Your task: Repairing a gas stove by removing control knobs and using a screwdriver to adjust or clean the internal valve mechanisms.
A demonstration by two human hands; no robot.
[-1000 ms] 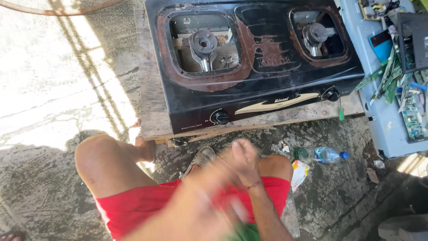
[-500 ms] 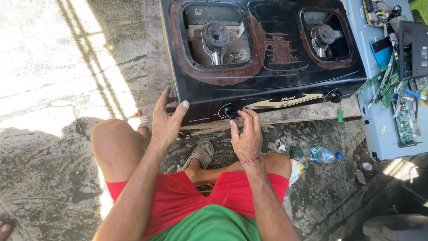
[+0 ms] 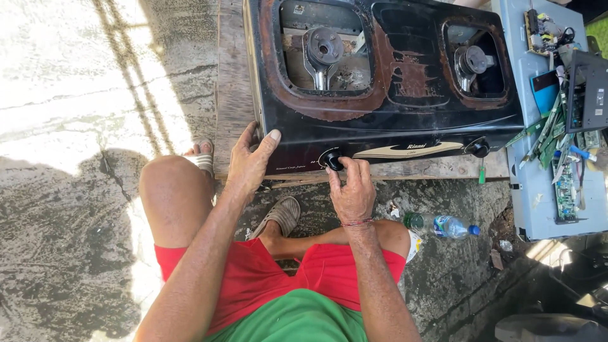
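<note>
Hands have just landed on the stove (image 3: 386, 82): left hand (image 3: 250, 161) braces its front-left corner, fingers spread flat; right hand (image 3: 351, 190) pinches the left knob (image 3: 332, 159), ready to turn.

Hard daylight, sharp focus, deep shadows

Strong sun is washing out the concrete ground (image 3: 69, 88) at upper left to near white, while a dark shadow is falling across the lower left. The stove (image 3: 386, 126) is showing soft sheen on its black front. Everything is reading crisp, with no motion blur; straight edges are bending slightly toward the frame's borders, and the lower right corner is sinking into dimness.
</note>
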